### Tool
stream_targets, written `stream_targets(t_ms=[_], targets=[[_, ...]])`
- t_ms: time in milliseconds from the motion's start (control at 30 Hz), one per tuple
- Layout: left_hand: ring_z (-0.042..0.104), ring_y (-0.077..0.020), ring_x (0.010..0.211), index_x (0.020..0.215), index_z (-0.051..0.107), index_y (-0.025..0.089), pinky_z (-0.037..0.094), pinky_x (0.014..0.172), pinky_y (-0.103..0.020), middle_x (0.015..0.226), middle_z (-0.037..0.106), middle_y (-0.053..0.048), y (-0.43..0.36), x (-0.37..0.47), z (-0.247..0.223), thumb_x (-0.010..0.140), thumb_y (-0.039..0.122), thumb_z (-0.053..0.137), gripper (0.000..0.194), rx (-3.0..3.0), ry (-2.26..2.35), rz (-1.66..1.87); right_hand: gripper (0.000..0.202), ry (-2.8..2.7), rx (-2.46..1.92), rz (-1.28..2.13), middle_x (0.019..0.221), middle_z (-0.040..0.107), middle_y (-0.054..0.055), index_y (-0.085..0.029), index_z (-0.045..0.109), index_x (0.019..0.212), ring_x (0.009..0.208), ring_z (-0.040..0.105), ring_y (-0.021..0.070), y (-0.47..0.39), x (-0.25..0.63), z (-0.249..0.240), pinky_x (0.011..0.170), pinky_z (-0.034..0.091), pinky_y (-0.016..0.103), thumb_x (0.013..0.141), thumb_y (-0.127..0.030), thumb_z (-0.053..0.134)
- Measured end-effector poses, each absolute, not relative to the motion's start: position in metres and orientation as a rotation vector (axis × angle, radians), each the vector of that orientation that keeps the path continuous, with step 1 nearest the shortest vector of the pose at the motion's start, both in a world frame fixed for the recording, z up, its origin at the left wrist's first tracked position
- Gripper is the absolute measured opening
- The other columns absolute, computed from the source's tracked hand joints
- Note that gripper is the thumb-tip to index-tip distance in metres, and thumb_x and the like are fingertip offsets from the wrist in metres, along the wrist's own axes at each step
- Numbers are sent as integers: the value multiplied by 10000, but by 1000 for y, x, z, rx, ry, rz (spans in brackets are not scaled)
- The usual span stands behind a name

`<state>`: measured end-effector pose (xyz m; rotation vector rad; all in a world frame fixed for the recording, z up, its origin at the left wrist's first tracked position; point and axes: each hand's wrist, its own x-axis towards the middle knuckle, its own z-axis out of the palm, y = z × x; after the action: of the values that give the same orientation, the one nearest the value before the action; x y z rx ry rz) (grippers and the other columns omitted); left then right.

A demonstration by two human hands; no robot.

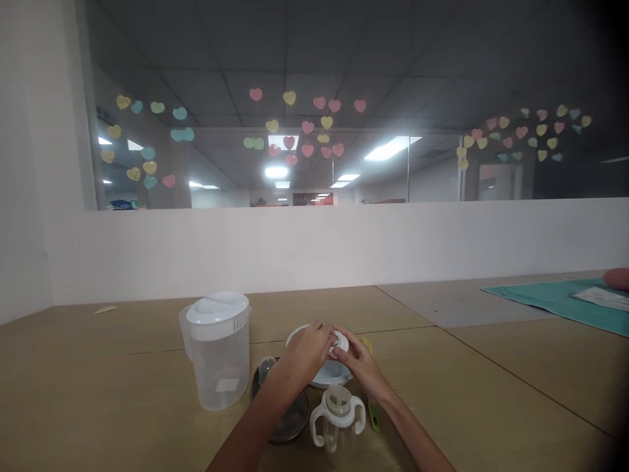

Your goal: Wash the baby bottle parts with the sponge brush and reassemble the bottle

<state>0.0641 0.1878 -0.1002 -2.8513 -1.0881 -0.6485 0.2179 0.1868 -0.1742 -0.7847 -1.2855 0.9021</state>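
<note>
Both my hands meet over a white bowl (330, 375). My right hand (366, 370) grips a white bottle collar (343, 343) between thumb and fingers. My left hand (310, 347) is closed at the collar's left side, its fingertips partly hidden against it. Just below, a clear baby bottle (338, 419) with two white handles stands upright, its neck uncovered. A dark round metal dish (293, 423) lies partly under my left forearm, with a clear dome cap (266, 368) at its upper edge. Beside my right wrist lies a green and yellow brush-like tool (374, 417), partly hidden.
A clear plastic pitcher (221, 367) with a white lid stands to the left. On the far right is a teal cloth (545, 298) with a white packet (602, 297) on it, and part of another person's hand (616, 278). A white wall (295, 249) bounds the table's back.
</note>
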Motion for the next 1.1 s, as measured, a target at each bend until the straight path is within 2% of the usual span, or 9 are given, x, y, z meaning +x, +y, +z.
stream_targets(t_ms=[167, 300, 533, 633, 733, 867, 967, 1100], targets=[[609, -216, 888, 1021, 532, 141, 443, 733, -286, 962, 640, -104, 178, 64, -94, 938, 253, 293, 277, -2873, -1083, -585, 508, -1157, -763, 919, 958, 659, 44, -209, 638, 946, 843, 594, 172, 187, 220, -175, 739, 480, 265, 481, -295, 823], [629, -215, 803, 1005, 538, 163, 436, 660, -271, 931, 652, -98, 168, 59, -86, 934, 260, 299, 267, -2830, -1079, -563, 545, -1193, -752, 902, 919, 662, 51, -198, 649, 914, 812, 595, 179, 185, 226, -170, 718, 473, 279, 418, -322, 838], [630, -265, 754, 1030, 530, 126, 429, 620, -305, 876, 651, -126, 150, 66, -82, 819, 71, 415, 246, -2816, -993, -450, 541, -1227, -758, 876, 860, 649, 42, -191, 658, 864, 756, 580, 168, 181, 242, -166, 679, 465, 268, 370, -304, 848], [626, -261, 724, 1036, 535, 126, 417, 601, -297, 847, 652, -129, 148, 67, -82, 857, 125, 384, 234, -2821, -1019, -471, 543, -1260, -734, 952, 798, 641, 23, -193, 646, 859, 705, 568, 149, 177, 246, -165, 647, 452, 252, 368, -301, 848], [617, -224, 728, 1008, 561, 147, 409, 616, -273, 836, 653, -104, 153, 65, -80, 920, 233, 299, 290, -2890, -1031, -564, 559, -1313, -705, 1097, 697, 620, 7, -189, 629, 868, 604, 551, 139, 171, 248, -163, 576, 432, 252, 382, -368, 838], [603, -171, 789, 960, 604, 185, 408, 685, -233, 898, 663, -57, 161, 58, -79, 933, 310, 307, 323, -3043, -961, -801, 559, -1365, -692, 1221, 718, 631, 15, -196, 626, 903, 565, 562, 150, 163, 250, -156, 550, 439, 277, 429, -429, 811], [600, -173, 808, 955, 613, 181, 415, 702, -235, 926, 666, -60, 161, 54, -80, 932, 330, 305, 343, -3088, -976, -848, 476, -1387, -753, 1130, 745, 645, 14, -191, 647, 888, 617, 573, 147, 163, 248, -151, 596, 454, 271, 468, -345, 809], [600, -203, 883, 1056, 581, 179, 418, 771, -269, 992, 653, -83, 155, 53, -82, 928, 330, 304, 340, -3047, -1072, -804, 462, -1311, -820, 932, 814, 661, 40, -169, 661, 848, 736, 583, 167, 167, 242, -148, 665, 466, 260, 424, -253, 825]])
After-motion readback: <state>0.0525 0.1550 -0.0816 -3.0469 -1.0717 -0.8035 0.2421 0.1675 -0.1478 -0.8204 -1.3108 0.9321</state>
